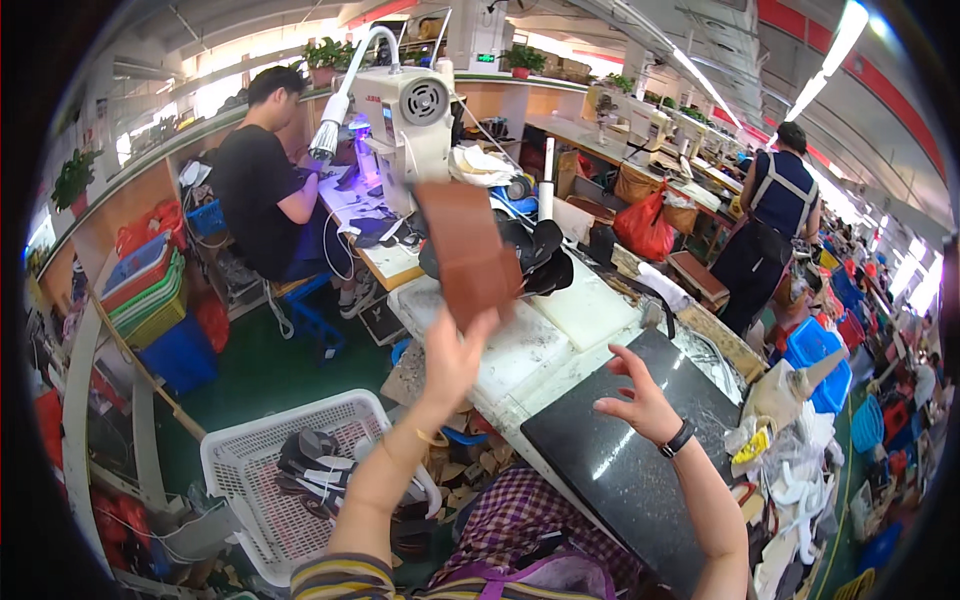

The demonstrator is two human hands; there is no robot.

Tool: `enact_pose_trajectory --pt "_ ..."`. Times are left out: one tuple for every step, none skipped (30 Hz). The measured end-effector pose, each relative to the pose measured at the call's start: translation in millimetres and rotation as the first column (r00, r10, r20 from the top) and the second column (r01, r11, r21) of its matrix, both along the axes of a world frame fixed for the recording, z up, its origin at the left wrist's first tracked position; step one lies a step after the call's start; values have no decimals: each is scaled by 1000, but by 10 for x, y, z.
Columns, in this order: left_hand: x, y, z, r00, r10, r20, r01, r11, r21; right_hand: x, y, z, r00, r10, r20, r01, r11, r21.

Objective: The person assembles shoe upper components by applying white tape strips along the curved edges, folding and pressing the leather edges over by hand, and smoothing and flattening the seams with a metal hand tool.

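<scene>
My left hand (pixel 452 352) is raised and grips the lower edge of a flat brown leather piece (pixel 464 248), held up above the white worktable (pixel 520 350). Out over a dark polished stone slab (pixel 620 460), my right hand (pixel 640 400) hovers with fingers spread and nothing in it; a black band sits on its wrist. A pile of dark shoe uppers (pixel 540 255) lies on the table just behind the leather piece.
A white plastic basket (pixel 245 465) with dark shoe parts stands at lower left. A sewing machine (pixel 410 110) sits beyond, with a seated person in black (pixel 260 190). Another person in an apron (pixel 770 220) stands at right near blue crates (pixel 815 350). Leather scraps lie under the table.
</scene>
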State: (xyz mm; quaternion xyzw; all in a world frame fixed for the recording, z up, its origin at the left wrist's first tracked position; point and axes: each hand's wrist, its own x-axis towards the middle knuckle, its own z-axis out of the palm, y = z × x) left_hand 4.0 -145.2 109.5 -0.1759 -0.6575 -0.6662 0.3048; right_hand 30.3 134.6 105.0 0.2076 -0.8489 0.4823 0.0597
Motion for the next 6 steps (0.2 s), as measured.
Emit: enact_pose_trajectory --pt "-340 -55 101 948 299 -112 -314 938 -147 -95 81 -127 999 -4 34 1 997 82" --pt "-727 -211 147 775 459 -434 -607 733 -308 -164 120 -205 998 9 68 -21 986 165" --pt "-985 -270 223 663 491 -566 -744 521 -419 -209 157 -274 960 62 272 -98 988 122" --pt "-1339 -422 80 613 449 -650 -790 368 -491 -248 125 -303 950 95 297 -140 981 135" --pt "-1581 -437 -47 714 414 -565 -693 297 -657 -281 110 -329 949 112 295 -164 973 160" --pt "-1602 -439 -225 727 432 -533 -673 297 -677 -277 113 -345 948 115 298 -175 967 183"
